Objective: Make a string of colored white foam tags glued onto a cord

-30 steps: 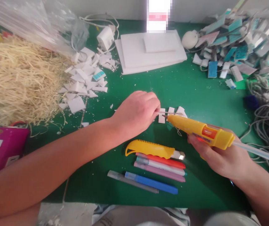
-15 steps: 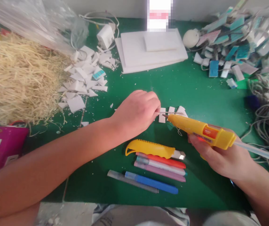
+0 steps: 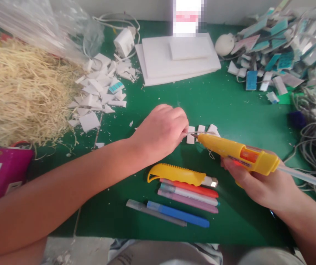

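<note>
My left hand (image 3: 162, 130) is closed in a pinch on a thin stick or string that runs across a row of small white foam pieces (image 3: 201, 132) on the green mat. My right hand (image 3: 257, 184) is wrapped around a yellow glue gun (image 3: 238, 154). Its nozzle points left and touches the stick over the white pieces, just right of my left fingers. A clear glue stick (image 3: 304, 177) juts out of the gun's back.
A yellow utility knife (image 3: 180, 174) and several coloured pens (image 3: 188, 197) lie near the mat's front edge (image 3: 119, 221). Straw (image 3: 17, 92) and white scraps (image 3: 97, 92) are at left, white foam sheets (image 3: 174, 59) at the back, teal and white pieces (image 3: 279, 48) and grey cord (image 3: 315, 136) at right.
The glue gun and my right hand have shifted slightly to the right along the stick. My left hand has stayed in place.
</note>
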The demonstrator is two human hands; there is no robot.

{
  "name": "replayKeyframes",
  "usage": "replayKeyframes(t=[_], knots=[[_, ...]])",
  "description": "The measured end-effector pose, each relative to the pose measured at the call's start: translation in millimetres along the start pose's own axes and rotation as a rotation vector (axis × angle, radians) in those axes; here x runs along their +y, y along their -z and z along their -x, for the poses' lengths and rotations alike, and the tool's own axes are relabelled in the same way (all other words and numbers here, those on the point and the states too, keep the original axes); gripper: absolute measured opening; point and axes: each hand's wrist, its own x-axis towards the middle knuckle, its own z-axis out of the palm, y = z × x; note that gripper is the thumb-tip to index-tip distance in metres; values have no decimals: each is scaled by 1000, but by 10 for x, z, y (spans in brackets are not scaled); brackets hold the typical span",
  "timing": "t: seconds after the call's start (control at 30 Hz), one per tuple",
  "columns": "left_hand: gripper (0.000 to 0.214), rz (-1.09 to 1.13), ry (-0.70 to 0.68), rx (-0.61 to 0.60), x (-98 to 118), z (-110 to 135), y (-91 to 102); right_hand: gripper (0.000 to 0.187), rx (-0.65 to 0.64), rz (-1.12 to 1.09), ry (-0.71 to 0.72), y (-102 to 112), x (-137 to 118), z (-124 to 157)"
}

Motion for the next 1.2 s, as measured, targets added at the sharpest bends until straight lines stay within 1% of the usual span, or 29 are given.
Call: replayKeyframes(t=[0.17, 0.27, 0.33, 0.47, 0.6, 0.7, 0.8, 0.87, 0.93, 0.97, 1.1, 1.13, 1.2], knots=[[21, -8, 5, -4, 10, -8, 7, 52, -14, -67, -122, -5, 22, 16], [24, -22, 7, -2, 23, -7, 15, 48, -23, -81, -156, -18, 34, 43], [25, -32, 11, 3, 36, -5, 20, 44, -6, -75, -174, -27, 42, 65], [27, -36, 31, -4, 62, 1, 18, 40, -20, -71, -147, -54, 75, 102], [29, -33, 35, 0, 71, 1, 5, 40, 33, -40, -113, -73, 100, 112], [30, -26, 34, 5, 69, -5, 2, 39, 0, -30, -135, -54, 78, 106], [25, -7, 45, 4, 73, -7, 10, 38, -26, -18, -225, -39, 34, 120], [17, 10, 61, 5, 80, -2, 19, 41, -14, -29, -297, -49, 10, 143], [5, 25, 80, 8, 90, 7, 25, 44, 6, -64, -324, -70, -2, 166], [11, 33, 85, 11, 95, 13, 26, 46, 15, -81, -322, -82, -4, 175], [49, 78, 58, 2, 123, 27, 11, 42, 19, -123, -309, -100, 15, 184], [54, 92, 46, -7, 129, 26, 5, 41, 12, -126, -302, -96, 25, 181], [56, 109, 25, -26, 140, 22, -8, 39, 3, -122, -284, -79, 48, 170]])
